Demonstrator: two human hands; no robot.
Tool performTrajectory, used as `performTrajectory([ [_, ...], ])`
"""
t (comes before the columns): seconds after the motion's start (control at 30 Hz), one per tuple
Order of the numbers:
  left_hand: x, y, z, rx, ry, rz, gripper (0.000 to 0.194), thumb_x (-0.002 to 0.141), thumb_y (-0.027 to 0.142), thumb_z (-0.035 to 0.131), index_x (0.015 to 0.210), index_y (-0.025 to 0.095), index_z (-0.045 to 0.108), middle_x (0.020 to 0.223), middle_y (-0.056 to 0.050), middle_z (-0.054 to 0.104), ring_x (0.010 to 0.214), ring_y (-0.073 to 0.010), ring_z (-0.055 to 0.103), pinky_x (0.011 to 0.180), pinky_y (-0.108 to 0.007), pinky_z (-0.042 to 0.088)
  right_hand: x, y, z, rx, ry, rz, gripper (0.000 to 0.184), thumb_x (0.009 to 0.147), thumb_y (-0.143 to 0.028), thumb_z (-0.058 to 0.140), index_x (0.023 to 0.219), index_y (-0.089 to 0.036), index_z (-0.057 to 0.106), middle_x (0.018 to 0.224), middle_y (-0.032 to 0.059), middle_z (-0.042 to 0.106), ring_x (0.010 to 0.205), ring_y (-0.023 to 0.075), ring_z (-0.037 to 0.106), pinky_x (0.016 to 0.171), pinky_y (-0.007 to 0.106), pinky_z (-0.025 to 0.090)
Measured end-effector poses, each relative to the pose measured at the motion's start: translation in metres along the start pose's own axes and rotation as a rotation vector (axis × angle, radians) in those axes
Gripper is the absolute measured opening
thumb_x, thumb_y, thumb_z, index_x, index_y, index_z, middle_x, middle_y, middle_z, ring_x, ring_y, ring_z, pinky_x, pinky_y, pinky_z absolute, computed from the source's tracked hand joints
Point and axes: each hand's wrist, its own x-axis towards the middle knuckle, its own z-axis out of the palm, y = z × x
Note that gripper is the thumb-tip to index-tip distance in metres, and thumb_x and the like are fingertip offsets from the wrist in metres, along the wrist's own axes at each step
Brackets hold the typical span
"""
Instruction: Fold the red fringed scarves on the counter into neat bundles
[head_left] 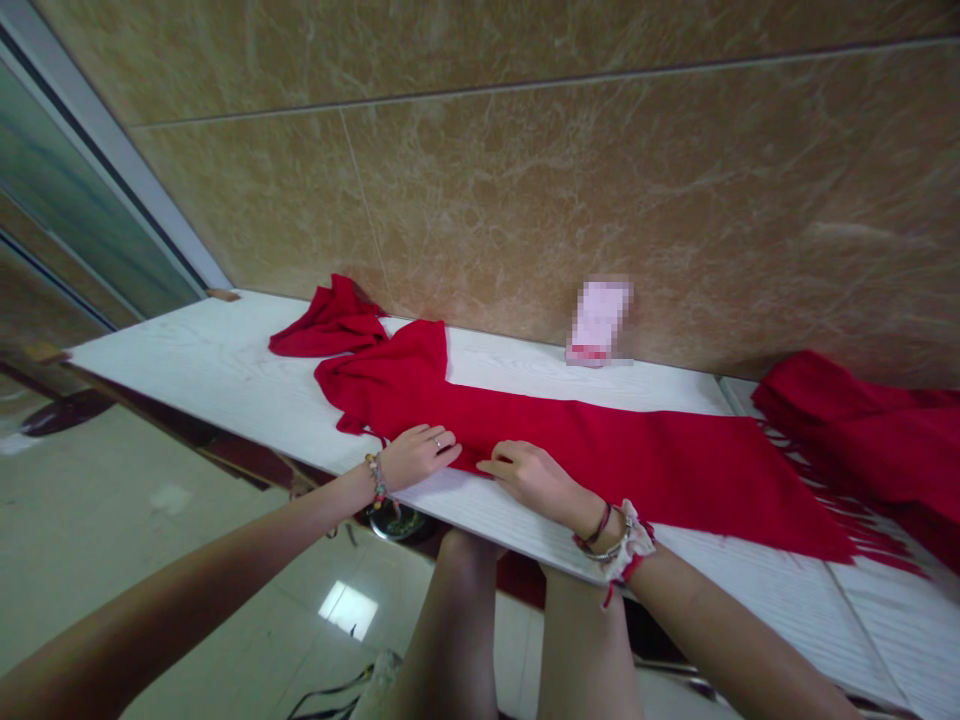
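Observation:
A long red scarf (600, 440) with a fringed right end lies spread along the white table, its left part bunched in loose folds. At its near edge, my left hand (420, 456) has its fingers closed on the cloth. A short way to the right, my right hand (534, 482) is curled with thumb and fingers pinching the same edge. The fingertips of both hands are partly hidden against the fabric.
Another red cloth (330, 320) lies crumpled at the left by the wall. More folded red fabric (870, 430) rests at the right end. A blurred pink item (598, 320) leans on the marble wall. The table (187, 350) is narrow, its near edge above my legs.

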Motion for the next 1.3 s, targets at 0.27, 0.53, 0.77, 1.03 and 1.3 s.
performTrajectory([
  [0.27,-0.010,0.005,-0.003,-0.011,0.143,-0.061,0.028,0.086,0.006,0.033,0.084,0.014,0.059,0.071,-0.004,0.053,0.070,-0.0139,0.049,0.067,-0.026,0.043,0.000,-0.001,0.004,-0.029,0.003,-0.050,0.017,0.083,-0.015,0.046,0.078,-0.015,0.063,0.071,0.0035,0.056,0.066,0.0136,0.049,0.063,0.025,0.038],
  [0.53,-0.006,0.006,-0.005,-0.035,0.082,-0.066,0.021,0.084,0.008,0.039,0.084,0.014,0.059,0.076,-0.005,0.054,0.074,-0.0159,0.049,0.067,-0.027,0.044,-0.002,0.000,0.001,0.137,-0.017,-0.026,0.021,0.082,-0.015,0.047,0.094,-0.019,0.065,0.081,0.0043,0.057,0.073,0.0136,0.049,0.067,0.024,0.041],
  [0.77,-0.007,0.006,-0.004,-0.111,-0.040,-0.084,0.019,0.083,0.008,0.043,0.089,0.015,0.059,0.080,-0.005,0.055,0.078,-0.0160,0.049,0.071,-0.027,0.043,-0.004,0.007,-0.008,0.438,-0.080,-0.020,0.027,0.079,-0.009,0.048,0.099,-0.018,0.064,0.093,0.0061,0.058,0.088,0.0145,0.051,0.084,0.030,0.039],
  [1.03,0.005,-0.010,-0.014,-0.334,-0.240,0.049,0.043,0.074,-0.001,0.046,0.111,0.020,0.054,0.089,-0.004,0.054,0.075,-0.0131,0.050,0.068,-0.022,0.042,-0.001,0.016,-0.004,0.729,-0.008,0.192,0.018,0.080,-0.015,0.049,0.081,-0.015,0.067,0.086,0.0061,0.063,0.079,0.0123,0.057,0.076,0.027,0.046],
  [1.3,0.013,-0.014,-0.020,-0.642,-0.226,-0.107,0.023,0.085,0.021,0.042,0.100,0.016,0.059,0.089,-0.003,0.055,0.082,-0.0119,0.052,0.078,-0.021,0.040,-0.005,0.011,0.006,0.401,0.026,0.117,0.022,0.080,-0.014,0.048,0.094,-0.017,0.065,0.099,0.0081,0.061,0.095,0.0152,0.053,0.085,0.031,0.043],
])
